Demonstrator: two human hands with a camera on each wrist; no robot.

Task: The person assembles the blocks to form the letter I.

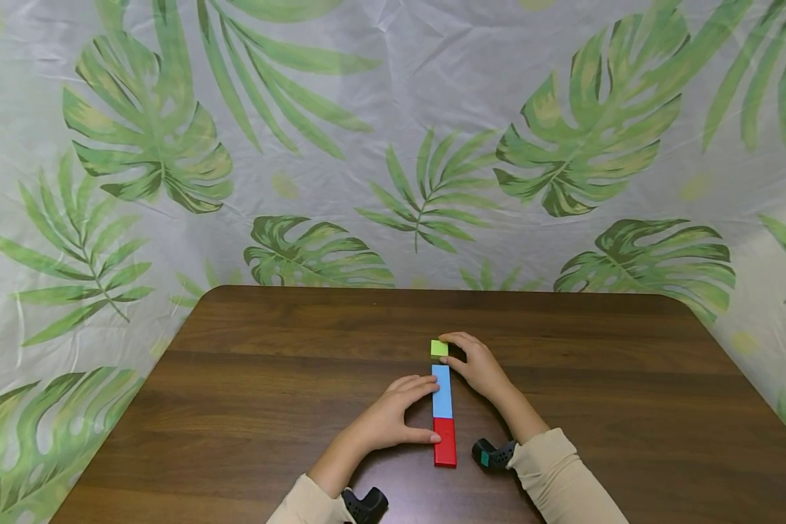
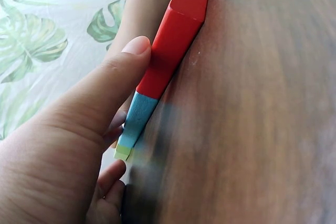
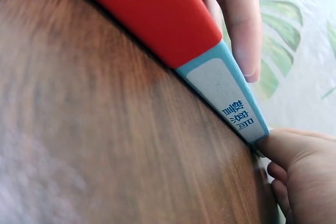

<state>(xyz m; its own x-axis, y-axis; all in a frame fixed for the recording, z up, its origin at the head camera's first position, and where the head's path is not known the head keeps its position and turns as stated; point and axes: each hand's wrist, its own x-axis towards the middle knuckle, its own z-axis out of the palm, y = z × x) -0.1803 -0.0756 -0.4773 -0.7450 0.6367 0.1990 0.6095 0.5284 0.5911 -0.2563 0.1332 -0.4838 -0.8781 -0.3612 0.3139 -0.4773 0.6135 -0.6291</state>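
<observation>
On the table, a red block [image 1: 445, 444] and a blue block [image 1: 442, 393] lie end to end in one line. Just beyond the blue block's far end is a small light green block [image 1: 439, 348], a narrow gap between them in the head view. My right hand [image 1: 483, 370] pinches the green block between thumb and forefinger. On the left side of the row, my left hand [image 1: 393, 415] has its thumb touching the red block [image 2: 170, 40] and its fingertips at the blue block. White labelling with blue characters shows on the blue block's side [image 3: 226, 95].
The brown wooden table [image 1: 268, 364] has rounded far corners. Behind it hangs a pale cloth [image 1: 445, 87] printed with green leaves. A black wrist device [image 1: 493, 455] is by the right sleeve, another [image 1: 365, 505] by the left sleeve.
</observation>
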